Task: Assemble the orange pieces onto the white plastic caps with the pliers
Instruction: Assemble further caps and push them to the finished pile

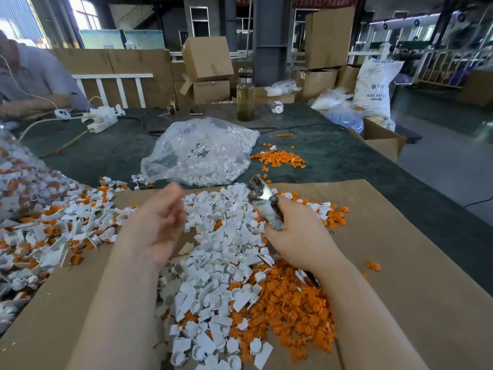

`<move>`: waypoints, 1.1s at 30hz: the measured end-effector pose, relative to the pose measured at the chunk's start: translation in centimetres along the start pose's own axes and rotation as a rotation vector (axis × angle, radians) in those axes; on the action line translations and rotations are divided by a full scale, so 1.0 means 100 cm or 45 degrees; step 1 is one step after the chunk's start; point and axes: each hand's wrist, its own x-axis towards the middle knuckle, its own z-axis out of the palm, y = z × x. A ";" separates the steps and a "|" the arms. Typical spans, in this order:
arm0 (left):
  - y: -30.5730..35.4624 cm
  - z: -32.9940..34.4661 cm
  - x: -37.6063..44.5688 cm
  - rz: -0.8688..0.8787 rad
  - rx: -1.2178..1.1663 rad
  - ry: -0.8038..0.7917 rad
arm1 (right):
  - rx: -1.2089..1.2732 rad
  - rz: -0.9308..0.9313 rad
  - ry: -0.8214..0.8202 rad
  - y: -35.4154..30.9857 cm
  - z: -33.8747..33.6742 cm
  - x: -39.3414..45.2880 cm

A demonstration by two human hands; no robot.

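Nearest the camera, two bare forearms are reaching forward over a flat sheet of cardboard (400,263) that is lying on the dark green desk (346,156). Between the arms, one large heap of white plastic caps (221,276) is spreading across the cardboard, far too many to count, and one dense heap of orange pieces (293,316) is lying just beside it on the right, under the right forearm. The left hand (157,220) is hovering above the caps with its palm turned inward and its fingers loosely extended, holding nothing; its fingertips are blurred. The right hand (296,231) is gripping the handles of one pair of pliers (262,198), fingers curled round them, the metal head pointing up and away; whether anything is sitting in the head cannot be told. To the left, one pile of caps with orange fitted (53,222) is lying. Farther off, one clear plastic bag (200,153) of white parts is sitting, with one small scatter of orange bits (277,157) to its right. Beyond that, one glass bottle (245,97) is standing upright.
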 end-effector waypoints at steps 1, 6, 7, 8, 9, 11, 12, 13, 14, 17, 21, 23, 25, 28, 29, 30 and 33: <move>-0.004 0.011 -0.006 -0.011 0.147 -0.190 | -0.003 -0.013 0.003 -0.001 0.000 0.000; -0.037 0.051 -0.031 -0.043 0.448 -0.699 | 0.018 -0.085 -0.034 -0.004 0.001 0.000; -0.042 0.054 -0.032 -0.022 0.435 -0.703 | 0.024 -0.095 -0.040 -0.005 0.002 0.000; -0.044 0.055 -0.032 -0.011 0.394 -0.687 | 0.020 -0.111 -0.040 -0.006 0.002 0.000; -0.045 0.055 -0.030 -0.008 0.341 -0.668 | 0.010 -0.130 -0.037 -0.006 0.003 0.000; -0.044 0.054 -0.027 0.008 0.269 -0.658 | 0.019 -0.170 -0.038 -0.007 0.001 0.000; -0.044 0.053 -0.027 0.024 0.256 -0.657 | 0.033 -0.183 -0.043 -0.007 0.000 0.000; -0.042 0.052 -0.026 0.041 0.245 -0.643 | 0.027 -0.189 -0.057 -0.007 -0.001 0.001; -0.041 0.051 -0.025 0.057 0.228 -0.610 | 0.001 -0.183 -0.086 -0.005 -0.001 0.001; -0.033 0.046 -0.018 0.105 0.196 -0.482 | -0.048 -0.085 -0.191 -0.003 0.001 0.001; -0.034 0.049 -0.022 0.184 0.286 -0.438 | -0.022 -0.018 -0.106 -0.007 0.007 0.001; -0.034 0.050 -0.023 0.214 0.409 -0.406 | -0.058 -0.001 0.019 -0.006 0.007 0.001; -0.032 0.045 -0.020 0.268 0.595 -0.328 | -0.111 0.075 0.123 -0.003 0.006 0.002; -0.028 0.031 -0.011 0.439 1.030 -0.104 | -0.087 0.289 0.254 0.003 0.002 0.004; -0.028 0.026 -0.008 0.476 1.157 -0.037 | -0.092 0.365 0.288 0.006 0.000 0.005; -0.027 0.022 -0.004 0.491 1.265 0.018 | -0.108 0.434 0.304 0.009 -0.003 0.005; -0.025 0.011 0.006 0.464 1.622 0.135 | -0.136 0.605 0.230 0.018 -0.008 0.005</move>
